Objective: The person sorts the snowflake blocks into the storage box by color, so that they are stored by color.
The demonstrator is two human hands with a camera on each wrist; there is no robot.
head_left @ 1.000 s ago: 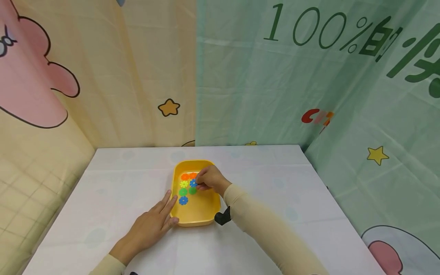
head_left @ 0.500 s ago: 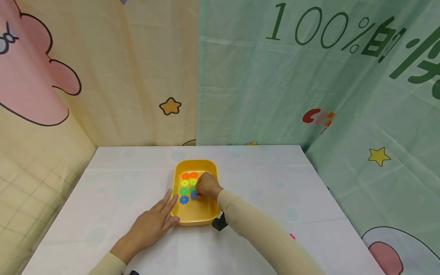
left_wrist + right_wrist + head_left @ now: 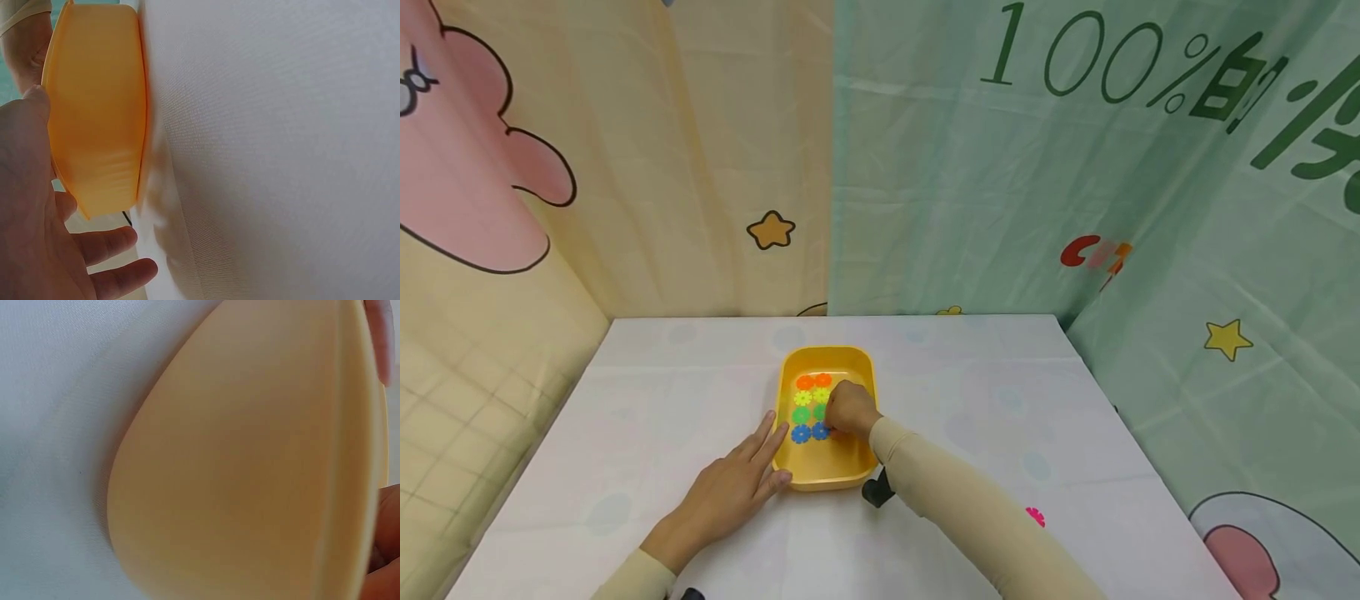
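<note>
In the head view a yellow tray (image 3: 842,467) lies on the table with notched plastic snowflake discs in two columns. From the far end the pairs are orange discs (image 3: 805,382), yellow discs (image 3: 802,398), green discs (image 3: 801,414) and blue discs (image 3: 801,434). My right hand (image 3: 852,408) is inside the tray, fingers curled, its fingertips at the right-hand blue disc (image 3: 820,431); they are partly hidden. It also covers part of the right-hand green disc. My left hand (image 3: 733,492) rests fingers and thumb against the tray's left rim, fingers fairly straight.
A pink disc (image 3: 1036,517) lies on the white tablecloth (image 3: 970,400) beside my right forearm, partly covered by the sleeve. Printed curtains (image 3: 940,208) stand behind the table and along both sides. The left wrist view shows the tray's outer wall (image 3: 100,112).
My right hand has moved the blue disc from the yellow row toward me, down beside the other blue disc. The right-hand yellow disc and the pink disc have come into view. My left hand stays put.
</note>
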